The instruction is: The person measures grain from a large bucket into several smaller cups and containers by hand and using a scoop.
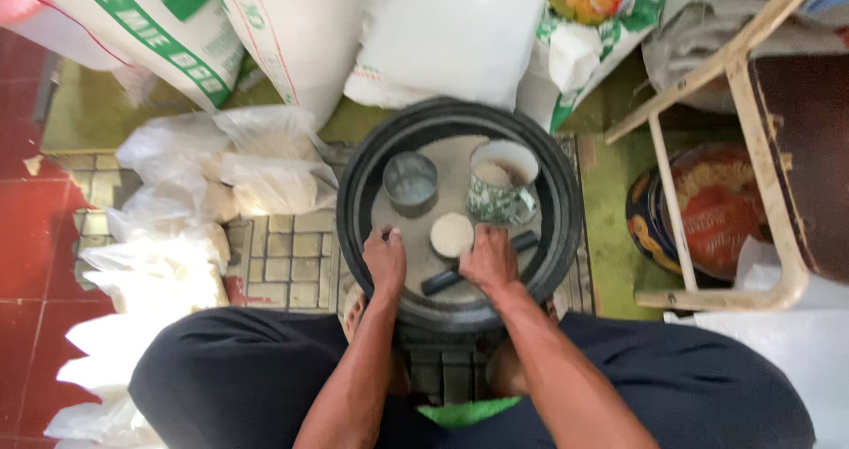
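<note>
Head view: left hand (385, 262) rests fingers-down on the grain in the black tub (566, 210), holding nothing; right hand (489, 256) is closed around the dark-handled scoop (452, 234), heaped, between both hands. Keep the scoop level. Steel cup (410, 182) and patterned can (501, 184) sit just beyond; sacks (292, 34) behind the tub.

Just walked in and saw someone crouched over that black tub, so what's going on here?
A person bends over a round black tub filled with pale grain. The left hand rests in the grain near the tub's rim; the right hand lies on a dark handle of a small grain-filled scoop. A metal cup and a patterned tin stand in the grain. White sacks lean behind.
</note>
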